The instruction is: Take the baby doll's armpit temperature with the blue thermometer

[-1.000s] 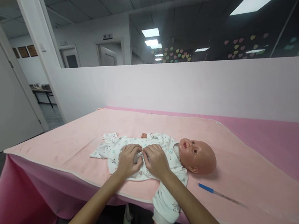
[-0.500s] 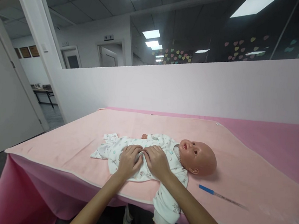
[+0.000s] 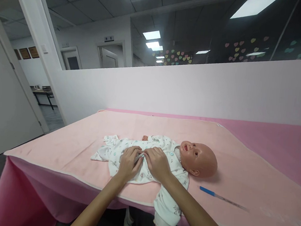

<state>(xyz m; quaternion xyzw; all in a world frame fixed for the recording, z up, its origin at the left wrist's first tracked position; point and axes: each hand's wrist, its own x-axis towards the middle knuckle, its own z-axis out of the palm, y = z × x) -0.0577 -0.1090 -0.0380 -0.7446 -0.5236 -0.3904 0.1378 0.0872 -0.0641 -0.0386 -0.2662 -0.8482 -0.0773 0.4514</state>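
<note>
A baby doll (image 3: 199, 159) lies on its back, head to the right, dressed in a white printed baby outfit (image 3: 147, 176) with snap buttons. At the middle of the front opening, my left hand (image 3: 130, 160) pinches the edge of the cloth. Right beside it, my right hand (image 3: 158, 161) also has its fingers closed on the outfit's edge. A fold of the fabric stands up between the two hands. The fingertips partly hide what they grip, so a snap there cannot be made out. One doll arm in its sleeve (image 3: 168, 203) hangs over the near table edge.
A peach blanket (image 3: 64, 144) covers the table, over a pink cloth (image 3: 269, 146). Near the doll's head lies a thin tool with a blue handle (image 3: 207, 191) and a slim shaft. Behind the table runs a white wall (image 3: 181, 91); a door (image 3: 5, 99) stands at the left.
Both hands stay at the front opening, with only a slight shift of the fingers and cloth. The doll and the blue-handled tool have not moved.
</note>
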